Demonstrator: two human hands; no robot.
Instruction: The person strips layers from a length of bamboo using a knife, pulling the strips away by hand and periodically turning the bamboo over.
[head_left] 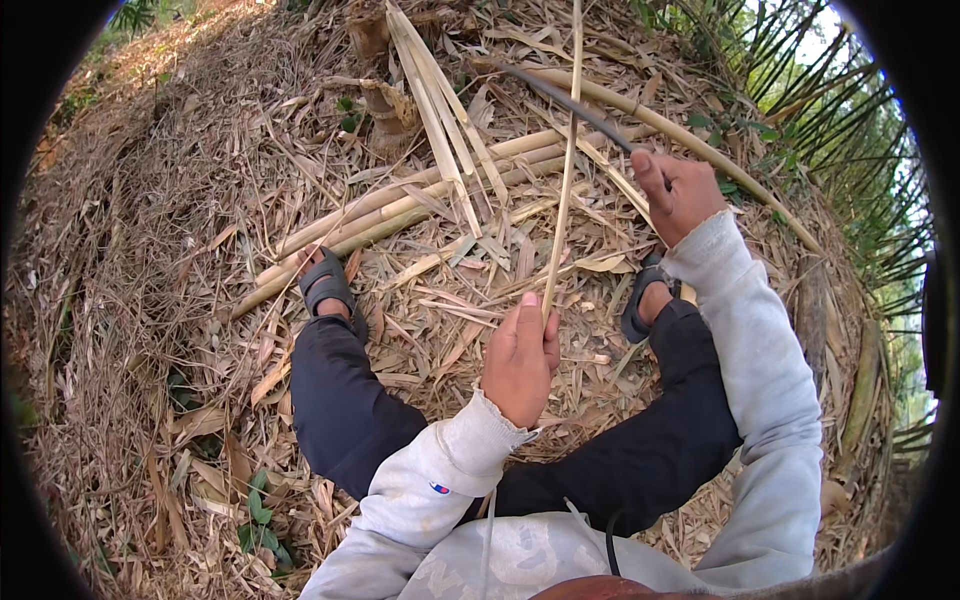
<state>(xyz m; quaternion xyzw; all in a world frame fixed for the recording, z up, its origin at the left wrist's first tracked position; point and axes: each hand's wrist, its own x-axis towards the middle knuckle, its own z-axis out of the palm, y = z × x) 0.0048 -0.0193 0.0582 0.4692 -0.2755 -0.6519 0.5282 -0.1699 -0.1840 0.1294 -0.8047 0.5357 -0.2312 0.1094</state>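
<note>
My left hand (523, 358) is closed round the near end of a long, thin bamboo strip (564, 200). The strip points away from me and runs out of the top of the view. In my right hand (682, 194) is a long knife, its handle hidden by the fingers. Its dark, narrow blade (600, 125) slants up to the left and crosses the strip's line; I cannot tell if they touch. Beyond my left hand, several pale split bamboo strips (437, 120) lie fanned over a row of bamboo poles (375, 222).
My sandalled feet (328, 283) are planted wide on dry leaves and shavings. A cut stump (388, 120) stands at the far left of the poles. A long curved pole (715, 155) lies beyond my right hand. Bamboo stems (850, 110) grow at the right.
</note>
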